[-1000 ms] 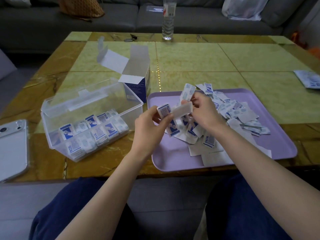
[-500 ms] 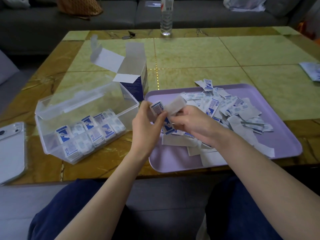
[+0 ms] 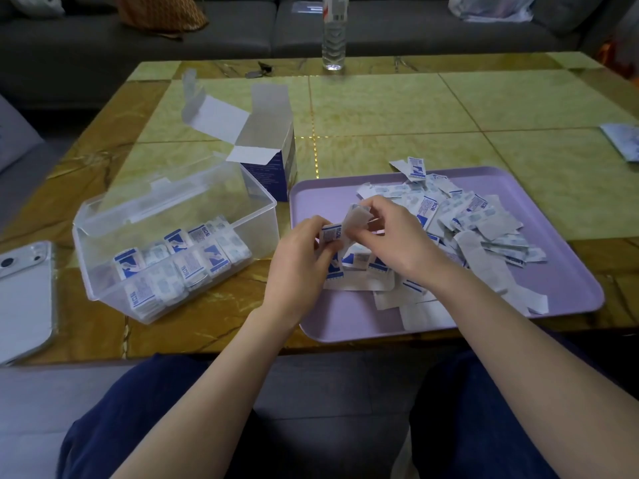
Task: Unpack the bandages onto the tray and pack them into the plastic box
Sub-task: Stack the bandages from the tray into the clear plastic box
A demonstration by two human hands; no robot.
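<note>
Both hands meet over the near left part of the purple tray [image 3: 320, 198]. The left hand [image 3: 299, 259] is curled round a small stack of wrapped bandages [image 3: 331, 234], blue print facing up, and it has kept that grip through the last second. The right hand [image 3: 396, 242] pinches a pale bandage strip [image 3: 358, 218] between thumb and fingers. The strip touches the far right side of the stack.

Half a second ago the right hand's fingers lay lower, on the near side of the strip, which jutted out flat to the far right. Now the fingertips have come up to the strip's right edge, and the strip looks folded and more upright.

The loose pile of bandages [image 3: 466, 223] covers the middle and right of the tray, much as before. A few pale strips lie at its near edge.

Left of the tray stands the clear plastic box [image 3: 264, 216]. Rows of packed bandages [image 3: 179, 262] stand along its near side, and their number looks unchanged.

The opened cardboard carton [image 3: 276, 157] stands just beyond the box, a phone [image 3: 24, 299] lies at the table's near left edge, and a water bottle [image 3: 333, 32] stands at the far edge of the table [image 3: 415, 105]. All three are where they were, though the view has drifted a little.
</note>
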